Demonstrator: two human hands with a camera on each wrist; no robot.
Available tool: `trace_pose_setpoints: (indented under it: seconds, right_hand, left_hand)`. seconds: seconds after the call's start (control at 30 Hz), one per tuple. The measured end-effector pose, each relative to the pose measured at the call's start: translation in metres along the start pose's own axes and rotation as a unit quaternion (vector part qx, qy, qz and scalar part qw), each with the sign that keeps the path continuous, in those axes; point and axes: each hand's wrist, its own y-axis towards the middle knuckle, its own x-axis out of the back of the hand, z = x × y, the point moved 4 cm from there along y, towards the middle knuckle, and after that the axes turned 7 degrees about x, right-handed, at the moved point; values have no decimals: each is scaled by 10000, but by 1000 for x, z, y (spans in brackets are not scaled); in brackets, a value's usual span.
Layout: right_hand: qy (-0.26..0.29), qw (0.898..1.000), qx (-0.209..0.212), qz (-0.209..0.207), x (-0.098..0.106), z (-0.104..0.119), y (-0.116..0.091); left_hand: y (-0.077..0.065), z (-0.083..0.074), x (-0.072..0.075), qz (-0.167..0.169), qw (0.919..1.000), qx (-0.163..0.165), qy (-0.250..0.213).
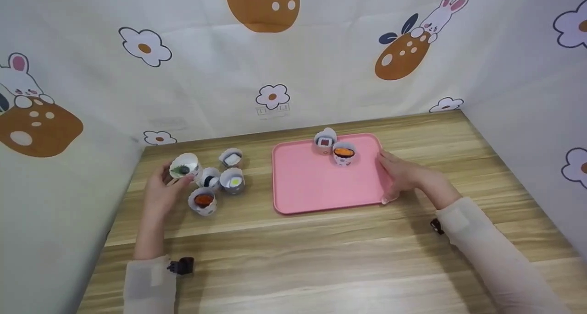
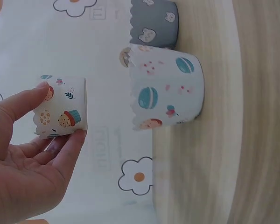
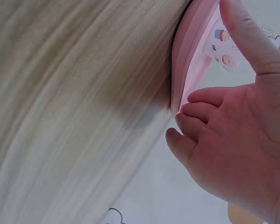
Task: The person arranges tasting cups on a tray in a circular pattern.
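My left hand (image 1: 160, 190) holds a white paper baking cup (image 1: 185, 166) with scalloped rim, thumb on one side and fingers on the other. Green leaf-like stuff and a dark piece show inside it. In the left wrist view, cupcake prints cover this cup (image 2: 63, 107), lifted clear of the table. At the tray's right edge, my right hand (image 1: 403, 174) touches the rim with fingers and thumb spread apart. The pink tray (image 1: 312, 185) lies flat. Toward its back right stand two cups, one with an orange-topped sushi piece (image 1: 344, 152), the other with a white-and-red piece (image 1: 325, 142).
Several more cups stand close together beside my left hand: one with a red-orange piece (image 1: 203, 201), a grey one (image 1: 232, 182), one with a black-banded piece (image 1: 210, 180) and one with a white piece (image 1: 231, 159). A patterned curtain (image 1: 206, 89) borders the wooden table (image 1: 284, 259).
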Motion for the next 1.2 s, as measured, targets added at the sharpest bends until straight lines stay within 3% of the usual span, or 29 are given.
trace_pose_setpoints:
  seconds: [0.6, 1.2]
  right_hand:
    - [-165, 9996, 187, 160, 2, 3, 1]
    - [-112, 9997, 52, 205, 1, 3, 4]
  left_hand:
    - [-12, -31, -42, 473, 9970, -614, -74]
    - [-12, -34, -80, 740, 9932, -872, -210]
